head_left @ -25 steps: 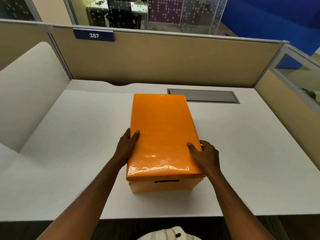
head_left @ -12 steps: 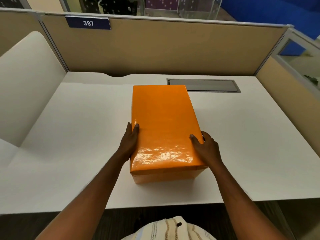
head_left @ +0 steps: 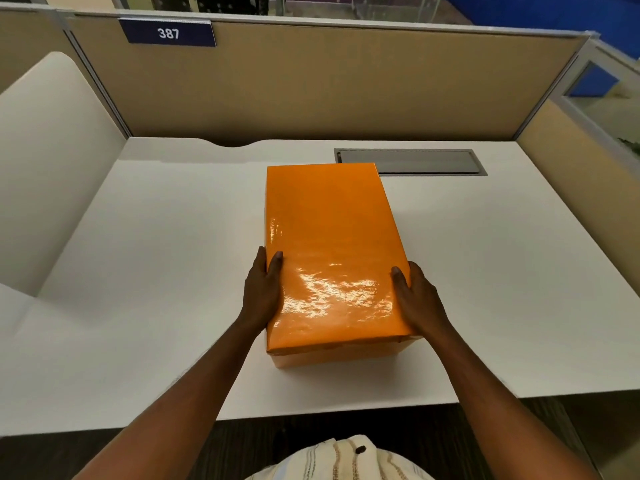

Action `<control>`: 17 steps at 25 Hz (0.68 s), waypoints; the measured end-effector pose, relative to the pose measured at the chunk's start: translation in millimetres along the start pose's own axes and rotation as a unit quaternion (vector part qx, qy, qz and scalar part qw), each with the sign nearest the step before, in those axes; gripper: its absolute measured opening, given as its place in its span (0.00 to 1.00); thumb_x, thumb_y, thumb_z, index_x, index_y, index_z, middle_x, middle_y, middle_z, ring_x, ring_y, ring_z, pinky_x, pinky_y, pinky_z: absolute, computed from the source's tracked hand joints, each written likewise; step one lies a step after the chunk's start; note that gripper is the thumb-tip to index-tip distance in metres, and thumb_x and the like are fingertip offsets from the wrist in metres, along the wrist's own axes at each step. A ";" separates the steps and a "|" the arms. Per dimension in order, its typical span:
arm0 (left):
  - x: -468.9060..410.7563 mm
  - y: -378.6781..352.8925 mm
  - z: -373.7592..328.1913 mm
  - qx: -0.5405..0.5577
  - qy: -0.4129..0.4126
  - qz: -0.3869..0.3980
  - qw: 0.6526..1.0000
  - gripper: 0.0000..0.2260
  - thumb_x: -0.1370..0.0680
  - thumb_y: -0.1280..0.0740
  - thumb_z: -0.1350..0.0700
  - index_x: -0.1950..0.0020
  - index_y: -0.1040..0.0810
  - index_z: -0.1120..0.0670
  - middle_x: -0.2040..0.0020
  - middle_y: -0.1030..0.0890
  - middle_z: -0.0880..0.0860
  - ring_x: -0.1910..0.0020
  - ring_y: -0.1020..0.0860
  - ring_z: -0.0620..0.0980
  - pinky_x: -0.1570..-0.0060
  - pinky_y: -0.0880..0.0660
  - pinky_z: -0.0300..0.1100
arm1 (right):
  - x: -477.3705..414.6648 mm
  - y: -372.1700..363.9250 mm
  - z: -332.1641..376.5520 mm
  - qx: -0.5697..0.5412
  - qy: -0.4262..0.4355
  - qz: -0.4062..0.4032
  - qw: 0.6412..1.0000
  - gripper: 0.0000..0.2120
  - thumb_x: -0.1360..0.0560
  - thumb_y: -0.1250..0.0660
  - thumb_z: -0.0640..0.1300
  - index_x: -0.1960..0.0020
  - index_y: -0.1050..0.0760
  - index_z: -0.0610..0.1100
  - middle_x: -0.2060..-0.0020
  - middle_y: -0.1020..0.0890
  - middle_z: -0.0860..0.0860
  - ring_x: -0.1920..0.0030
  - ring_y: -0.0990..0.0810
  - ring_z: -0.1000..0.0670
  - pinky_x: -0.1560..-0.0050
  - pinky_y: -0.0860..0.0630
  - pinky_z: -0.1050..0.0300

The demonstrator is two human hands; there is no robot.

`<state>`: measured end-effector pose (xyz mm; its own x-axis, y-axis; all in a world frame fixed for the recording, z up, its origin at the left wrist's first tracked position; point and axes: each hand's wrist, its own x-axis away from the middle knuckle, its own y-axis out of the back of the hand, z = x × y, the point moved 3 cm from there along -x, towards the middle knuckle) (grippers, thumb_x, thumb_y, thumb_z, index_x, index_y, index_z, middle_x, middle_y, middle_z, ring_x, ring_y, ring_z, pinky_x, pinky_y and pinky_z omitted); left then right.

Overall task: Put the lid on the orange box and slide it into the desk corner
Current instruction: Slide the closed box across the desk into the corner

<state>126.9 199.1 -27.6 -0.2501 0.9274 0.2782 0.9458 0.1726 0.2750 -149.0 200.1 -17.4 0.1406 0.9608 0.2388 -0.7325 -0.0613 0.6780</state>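
The orange box (head_left: 337,356) stands in the middle of the white desk (head_left: 156,271), its long side running away from me. Its glossy orange lid (head_left: 329,237) sits flat on top and covers it. My left hand (head_left: 263,289) presses against the lid's left edge near the front, thumb lying on the top. My right hand (head_left: 417,299) holds the right edge at the same depth, thumb on top too. The box's side walls are hidden under the lid and my hands.
Beige partition walls (head_left: 346,84) close the desk at the back and right, meeting at the far right corner (head_left: 516,140). A grey cable hatch (head_left: 426,162) is set into the desk behind the box. A white curved panel (head_left: 52,161) rises on the left.
The box has slid away from me toward the back of the desk with both hands on its sides. The slot on its front face is out of sight now.
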 end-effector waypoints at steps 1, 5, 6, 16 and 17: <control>-0.1 0.1 1.1 -0.006 0.003 -0.005 1.000 0.29 0.19 0.45 0.42 0.21 0.45 0.53 0.24 0.33 0.58 0.30 0.29 0.61 0.31 0.32 0.61 | -1.3 -0.4 -0.8 -0.007 -0.008 0.016 1.000 0.26 0.21 0.50 0.58 0.27 0.43 0.46 0.32 0.28 0.43 0.37 0.26 0.39 0.39 0.29 0.43; -6.9 7.1 -5.2 -0.048 -0.027 -0.031 0.998 0.31 0.20 0.44 0.43 0.20 0.52 0.50 0.20 0.43 0.56 0.23 0.40 0.59 0.26 0.41 0.63 | -15.1 1.5 -4.5 0.012 -0.057 0.076 0.995 0.35 0.23 0.50 0.63 0.24 0.56 0.48 0.26 0.38 0.42 0.31 0.33 0.37 0.34 0.34 0.39; -11.8 9.9 -10.9 -0.052 -0.051 -0.043 0.996 0.29 0.19 0.45 0.44 0.20 0.50 0.48 0.20 0.45 0.55 0.22 0.43 0.58 0.25 0.44 0.62 | -22.3 5.8 -1.3 0.025 -0.053 0.056 0.997 0.37 0.24 0.48 0.64 0.24 0.59 0.49 0.25 0.41 0.42 0.29 0.35 0.37 0.33 0.35 0.38; -105.1 3.4 -63.8 -0.104 -0.070 0.025 0.992 0.28 0.18 0.46 0.45 0.21 0.47 0.54 0.22 0.39 0.58 0.24 0.38 0.60 0.25 0.41 0.58 | -135.3 6.3 70.9 0.087 0.103 0.039 0.990 0.35 0.22 0.45 0.59 0.23 0.57 0.48 0.22 0.54 0.46 0.24 0.49 0.41 0.28 0.45 0.41; -107.0 0.4 -63.0 -0.108 -0.065 0.036 0.991 0.28 0.18 0.46 0.45 0.21 0.48 0.54 0.21 0.40 0.58 0.24 0.38 0.60 0.26 0.41 0.57 | -139.6 1.9 70.8 0.094 0.106 0.050 0.989 0.35 0.22 0.45 0.59 0.23 0.57 0.47 0.22 0.55 0.47 0.24 0.49 0.42 0.28 0.45 0.42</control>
<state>141.1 79.0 0.8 -0.1417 0.9719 0.1878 0.8899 0.0420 0.4541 -122.9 46.8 -0.2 -0.0828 0.9813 0.1740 -0.5968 -0.1886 0.7799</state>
